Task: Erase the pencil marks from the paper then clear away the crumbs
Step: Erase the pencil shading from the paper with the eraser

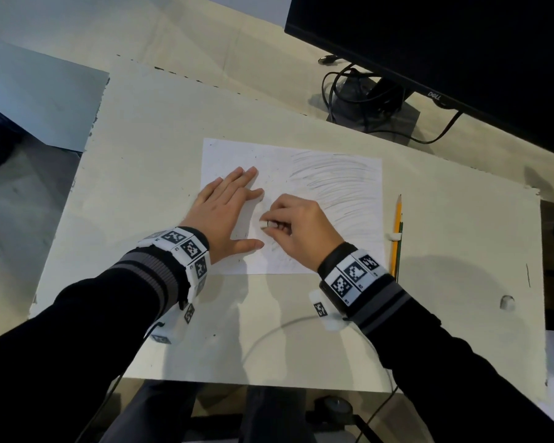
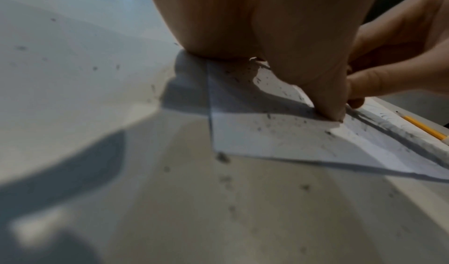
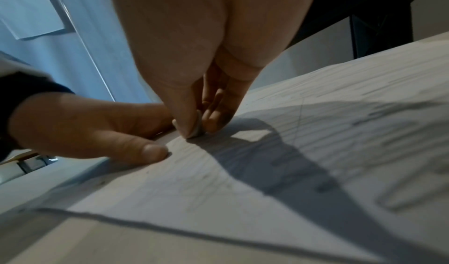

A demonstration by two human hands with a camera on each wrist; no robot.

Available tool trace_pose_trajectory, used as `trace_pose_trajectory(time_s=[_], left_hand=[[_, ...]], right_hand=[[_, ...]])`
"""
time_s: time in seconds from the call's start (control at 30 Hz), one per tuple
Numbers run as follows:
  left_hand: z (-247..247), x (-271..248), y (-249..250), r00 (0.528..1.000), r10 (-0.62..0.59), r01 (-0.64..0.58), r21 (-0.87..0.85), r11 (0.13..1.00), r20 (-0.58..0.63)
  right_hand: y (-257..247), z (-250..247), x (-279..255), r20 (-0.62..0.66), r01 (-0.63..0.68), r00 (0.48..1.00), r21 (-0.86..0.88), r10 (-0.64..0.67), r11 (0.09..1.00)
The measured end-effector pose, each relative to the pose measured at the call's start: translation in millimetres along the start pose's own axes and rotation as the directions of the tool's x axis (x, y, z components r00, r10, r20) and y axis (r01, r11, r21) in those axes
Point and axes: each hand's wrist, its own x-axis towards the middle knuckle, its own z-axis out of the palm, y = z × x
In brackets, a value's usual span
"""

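A white sheet of paper (image 1: 333, 251) lies on the desk, its right half covered with grey pencil marks (image 1: 339, 183) and its left part mostly rubbed clean. My left hand (image 1: 227, 206) lies flat on the paper's left side, fingers straight, thumb spread. My right hand (image 1: 296, 225) pinches a small white eraser (image 1: 264, 224) between thumb and fingers, its tip down on the paper (image 3: 243, 181); in the right wrist view the eraser (image 3: 198, 126) touches the sheet. Dark eraser crumbs (image 2: 269, 122) speckle the paper (image 2: 279, 143) and the desk beside it.
A yellow pencil (image 1: 397, 225) lies along the paper's right edge beside a second, darker pencil. A black monitor (image 1: 445, 43) with its stand and cables (image 1: 349, 91) fills the back right. A small white lump (image 1: 507, 302) sits on the desk at the right.
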Motion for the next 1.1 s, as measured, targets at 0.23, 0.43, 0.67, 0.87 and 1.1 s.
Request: trace_pose_trajectory(time_s=[0.23,0.43,0.67,0.87,1.1], left_hand=[[-1,0,1,1.000,-0.001,0.001,-0.003,1.000,0.005],[-1,0,2,1.000,-0.010,0.009,0.021,1.000,0.024],[-5,0,3,0.998,-0.005,0.003,0.038,0.999,0.064],[-8,0,4,0.996,-0.009,0.003,0.064,0.998,0.094],[-9,-1,5,0.992,-0.019,0.007,0.097,0.995,0.128]], right_hand=[[-4,1,0,-0.053,-0.046,0.998,-0.021,0.045,0.999],[0,-5,0,-0.046,-0.090,0.995,0.008,0.090,0.996],[-10,-3,-15,0.094,-0.061,0.994,-0.018,0.062,0.998],[-11,1,-16,0.016,-0.052,0.998,-0.073,0.053,0.996],[-12,-7,-10,0.070,-0.020,0.997,-0.093,0.026,0.996]])
